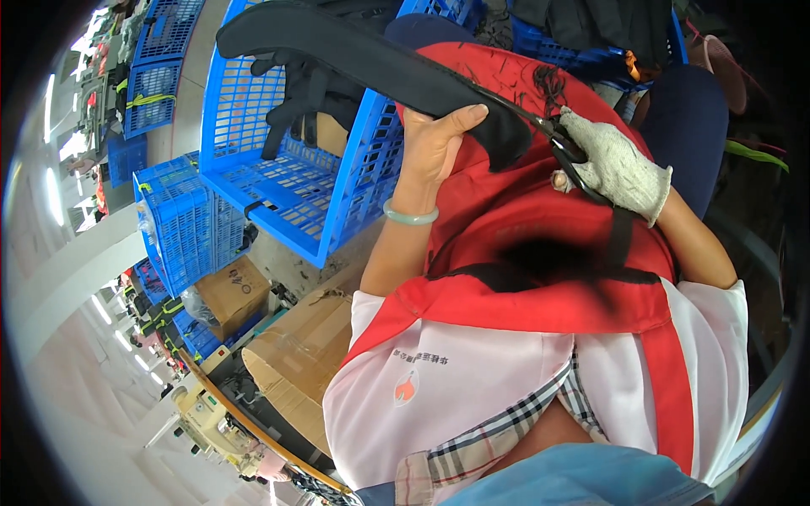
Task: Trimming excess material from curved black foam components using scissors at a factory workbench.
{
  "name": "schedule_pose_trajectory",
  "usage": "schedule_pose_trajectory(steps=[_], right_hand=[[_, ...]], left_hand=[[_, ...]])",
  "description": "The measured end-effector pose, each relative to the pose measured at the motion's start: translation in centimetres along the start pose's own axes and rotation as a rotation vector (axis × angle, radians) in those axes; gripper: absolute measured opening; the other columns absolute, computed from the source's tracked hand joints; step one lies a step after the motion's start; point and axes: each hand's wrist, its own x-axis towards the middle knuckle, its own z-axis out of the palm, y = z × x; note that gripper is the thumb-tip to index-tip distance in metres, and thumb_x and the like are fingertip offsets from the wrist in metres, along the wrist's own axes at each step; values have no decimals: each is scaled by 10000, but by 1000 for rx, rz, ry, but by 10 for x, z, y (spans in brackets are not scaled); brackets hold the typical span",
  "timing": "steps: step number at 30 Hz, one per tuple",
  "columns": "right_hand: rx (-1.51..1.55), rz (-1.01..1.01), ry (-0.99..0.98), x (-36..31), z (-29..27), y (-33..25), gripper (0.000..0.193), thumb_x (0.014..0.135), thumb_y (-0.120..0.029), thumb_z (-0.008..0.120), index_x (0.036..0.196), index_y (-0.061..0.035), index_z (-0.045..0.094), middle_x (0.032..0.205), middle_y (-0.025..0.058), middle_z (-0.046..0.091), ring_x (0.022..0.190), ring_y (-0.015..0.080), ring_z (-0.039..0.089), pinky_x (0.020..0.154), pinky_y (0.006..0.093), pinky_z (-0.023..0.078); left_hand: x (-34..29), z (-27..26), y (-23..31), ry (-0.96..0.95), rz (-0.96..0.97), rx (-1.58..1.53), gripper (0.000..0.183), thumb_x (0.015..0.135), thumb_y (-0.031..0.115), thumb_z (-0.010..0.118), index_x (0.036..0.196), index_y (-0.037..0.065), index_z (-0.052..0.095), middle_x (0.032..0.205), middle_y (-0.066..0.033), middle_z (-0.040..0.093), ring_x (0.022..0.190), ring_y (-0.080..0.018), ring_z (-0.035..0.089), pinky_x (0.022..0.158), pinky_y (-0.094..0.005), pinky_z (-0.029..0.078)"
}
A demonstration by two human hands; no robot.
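Note:
A long, curved black padded strap (363,72) runs from the upper left across my lap. My bare left hand (434,139), a pale bangle at its wrist, grips it near its right end, with the thumb on top. My right hand (616,160), in a whitish knitted glove, is closed around the handles of black-handled scissors (572,169). Their blades point up and left and lie along the strap's edge; whether they touch it I cannot tell. Dark thread trimmings (548,80) are scattered over the red apron (498,63) on my lap.
At my left stands a blue plastic crate (342,198) holding more black pieces (316,93). Another blue crate (527,42) with dark fabric is ahead right. Stacked blue crates (190,219), cardboard boxes (299,346) and a sewing machine (207,422) lie farther left.

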Motion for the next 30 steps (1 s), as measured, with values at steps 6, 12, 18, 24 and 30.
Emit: schedule_pose_trajectory(steps=[6, 12, 18, 24, 30], right_hand=[[-418, -220, 225, -1, 11, 2, 330, 877, -256, 658, 998, 9, 504, 696, 117, 644, 671, 244, 672, 582, 339, 484], [263, -2, 40, 5, 16, 11, 332, 887, -267, 650, 1000, 12, 510, 716, 136, 642, 704, 272, 675, 598, 362, 483], [-369, -132, 206, 6, 16, -5, 550, 831, -382, 703, 1130, 38, 510, 727, 153, 634, 711, 307, 660, 631, 388, 491], [-307, -99, 211, 11, 20, 1, 732, 758, -465, 745, 1204, 55, 489, 796, 195, 622, 753, 366, 630, 648, 416, 470], [-42, -35, 153, 14, 26, 9, 816, 718, -509, 757, 1251, 39, 472, 836, 211, 627, 791, 386, 625, 676, 432, 478]], left_hand=[[-2, 1, -3, 11, 6, 24, 292, 733, -154, 691, 971, 12, 658, 913, -73, 679, 839, -172, 671, 791, -294, 558], [-2, -1, -3, 24, -20, 18, 291, 718, -161, 698, 950, 9, 657, 897, -73, 681, 828, -174, 673, 788, -298, 560], [-4, -1, -6, -15, -22, 69, 316, 713, -158, 707, 970, 15, 647, 911, -66, 674, 843, -174, 669, 799, -303, 557], [-8, 2, -5, -47, -15, 32, 304, 727, -135, 712, 981, 19, 644, 922, -66, 674, 836, -171, 662, 795, -302, 547], [-10, 4, 7, 76, -1, -69, 222, 766, -93, 698, 961, 2, 650, 917, -73, 678, 835, -168, 656, 789, -296, 523]])
